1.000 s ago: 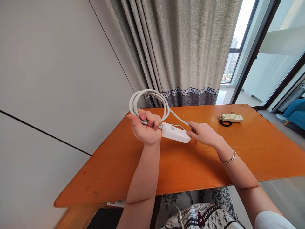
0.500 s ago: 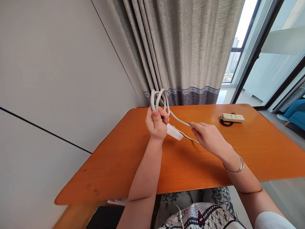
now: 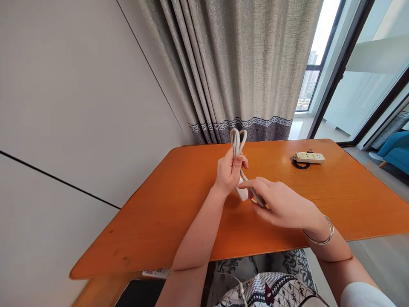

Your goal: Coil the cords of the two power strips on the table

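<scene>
My left hand [image 3: 227,174] is closed around a bundle of looped white cable [image 3: 235,138] above the table. The loops stick up past its fingers. Just below that grip hangs a white block-shaped piece [image 3: 242,192], partly covered by the fingers; its exact kind does not show. To the right, my right hand [image 3: 277,202] is bent over a loose length of the same cable, which runs between its thumb and fingers. Its index finger reaches across in front of the white piece.
An orange-brown wooden table [image 3: 153,213] lies under both hands. Toward its far right rests a cream power strip [image 3: 309,157] with a black cord. Behind hang grey curtains [image 3: 249,76], and a pale wall [image 3: 64,128] borders the left side.
My left hand has moved right and turned, and the cable loops now stand narrower. My right hand has come closer to it, lower, with its fingers curled more around the cable.
</scene>
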The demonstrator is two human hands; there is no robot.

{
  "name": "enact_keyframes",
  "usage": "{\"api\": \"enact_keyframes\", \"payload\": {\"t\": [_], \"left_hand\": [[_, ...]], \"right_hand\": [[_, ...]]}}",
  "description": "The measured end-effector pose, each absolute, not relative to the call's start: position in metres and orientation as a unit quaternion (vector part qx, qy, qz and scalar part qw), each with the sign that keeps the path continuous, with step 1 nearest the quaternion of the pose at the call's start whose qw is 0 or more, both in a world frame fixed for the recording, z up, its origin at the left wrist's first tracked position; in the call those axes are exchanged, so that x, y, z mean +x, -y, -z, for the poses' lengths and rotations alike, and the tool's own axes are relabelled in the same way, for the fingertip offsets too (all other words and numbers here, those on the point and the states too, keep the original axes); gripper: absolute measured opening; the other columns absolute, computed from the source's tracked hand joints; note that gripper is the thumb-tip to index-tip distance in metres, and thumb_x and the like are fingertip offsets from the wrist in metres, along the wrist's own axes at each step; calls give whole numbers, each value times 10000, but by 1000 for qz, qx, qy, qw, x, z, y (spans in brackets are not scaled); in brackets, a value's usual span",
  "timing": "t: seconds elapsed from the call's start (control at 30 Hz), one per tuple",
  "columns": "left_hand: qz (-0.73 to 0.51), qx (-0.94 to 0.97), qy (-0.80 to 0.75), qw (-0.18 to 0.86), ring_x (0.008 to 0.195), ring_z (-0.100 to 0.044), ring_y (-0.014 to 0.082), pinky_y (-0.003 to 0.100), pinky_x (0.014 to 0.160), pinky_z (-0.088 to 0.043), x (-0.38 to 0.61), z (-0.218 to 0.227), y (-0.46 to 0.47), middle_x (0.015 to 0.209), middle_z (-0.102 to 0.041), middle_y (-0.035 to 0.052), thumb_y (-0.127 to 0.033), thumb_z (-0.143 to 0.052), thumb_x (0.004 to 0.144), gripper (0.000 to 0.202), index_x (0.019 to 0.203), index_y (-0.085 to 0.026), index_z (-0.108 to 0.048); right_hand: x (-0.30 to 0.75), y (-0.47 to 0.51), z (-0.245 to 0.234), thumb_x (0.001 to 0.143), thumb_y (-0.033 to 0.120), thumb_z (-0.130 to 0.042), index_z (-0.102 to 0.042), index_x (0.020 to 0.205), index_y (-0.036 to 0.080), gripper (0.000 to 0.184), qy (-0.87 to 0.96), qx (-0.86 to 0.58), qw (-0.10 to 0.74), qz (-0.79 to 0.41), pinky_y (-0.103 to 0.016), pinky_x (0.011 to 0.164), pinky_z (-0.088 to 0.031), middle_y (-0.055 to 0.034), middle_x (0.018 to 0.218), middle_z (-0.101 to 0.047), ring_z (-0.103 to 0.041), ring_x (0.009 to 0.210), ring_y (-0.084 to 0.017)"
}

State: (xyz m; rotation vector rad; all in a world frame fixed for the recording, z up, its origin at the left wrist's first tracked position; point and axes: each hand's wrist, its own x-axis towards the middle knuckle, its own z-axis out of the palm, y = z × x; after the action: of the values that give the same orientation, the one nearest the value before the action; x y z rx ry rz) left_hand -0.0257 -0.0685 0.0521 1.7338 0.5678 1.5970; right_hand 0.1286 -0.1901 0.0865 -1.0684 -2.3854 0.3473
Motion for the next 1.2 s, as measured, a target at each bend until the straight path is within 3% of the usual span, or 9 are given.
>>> {"api": "enact_keyframes", "payload": {"t": [0.2,0.37,0.43,0.53,0.63,0.73,0.87,1.03,1.2], "left_hand": [[-562,686,-207,413,526,-509,149,244,526,-397,-27,-54,72,553,-621,23,-560,-640,860,387,759,-186,-635],[-481,733,-180,447,471,-468,117,235,479,-368,-26,-58,76,546,-557,-6,-663,-561,864,499,713,-188,-573],[-451,739,-175,468,450,-419,99,226,447,-350,-26,-59,77,552,-511,-22,-680,-546,864,519,698,-188,-546],[-403,741,-152,515,449,-386,93,228,423,-364,-26,-60,77,573,-440,-38,-709,-508,868,543,730,-184,-542],[-343,748,-128,554,428,-325,84,225,391,-340,-27,-61,79,561,-400,-55,-754,-461,861,597,843,-171,-583],[-302,742,-103,590,404,-292,81,209,377,-311,-28,-61,82,496,-370,-79,-746,-480,861,588,930,-171,-581],[-295,692,-68,656,368,-213,58,189,356,-284,-28,-59,85,456,-316,-107,-673,-606,836,484,824,-199,-508],[-299,629,-31,717,326,-158,42,182,326,-271,-27,-57,90,409,-267,-119,-652,-678,792,504,721,-210,-447],[-334,539,9,773,273,-84,40,179,280,-248,-28,-53,90,357,-174,-137,-607,-718,773,506,668,-216,-415]], "right_hand": [[134,192,-90,901,164,-571,-462,1354,193,467,868,-349,262,-236,-309,704,-518,-60,1066,-650,-587,730,-130],[147,191,-92,980,215,-512,-373,1439,251,480,811,-288,342,-377,-210,556,-496,-41,1071,-618,-584,648,-72],[153,189,-92,1015,247,-465,-381,1445,252,438,800,-300,389,-345,-204,536,-467,-14,968,-606,-516,586,-63],[164,182,-91,1017,282,-487,-486,1394,244,379,797,-372,436,-189,-231,584,-448,10,828,-588,-469,592,-88],[176,167,-88,982,357,-570,-644,1238,254,286,785,-429,445,-37,-263,618,-439,0,786,-594,-484,611,-111],[186,148,-85,957,456,-586,-736,1071,248,280,774,-425,468,29,-277,611,-435,-15,749,-560,-500,637,-134],[187,130,-79,996,501,-470,-746,1104,249,389,785,-402,471,27,-318,694,-481,-55,866,-576,-549,752,-169],[171,128,-71,1022,561,-269,-690,1212,226,570,781,-378,497,-12,-413,848,-503,-106,1013,-613,-593,941,-231],[155,124,-58,974,694,-264,-615,1210,208,644,733,-331,564,-190,-343,704,-533,-53,844,-646,-641,730,-183]]}}
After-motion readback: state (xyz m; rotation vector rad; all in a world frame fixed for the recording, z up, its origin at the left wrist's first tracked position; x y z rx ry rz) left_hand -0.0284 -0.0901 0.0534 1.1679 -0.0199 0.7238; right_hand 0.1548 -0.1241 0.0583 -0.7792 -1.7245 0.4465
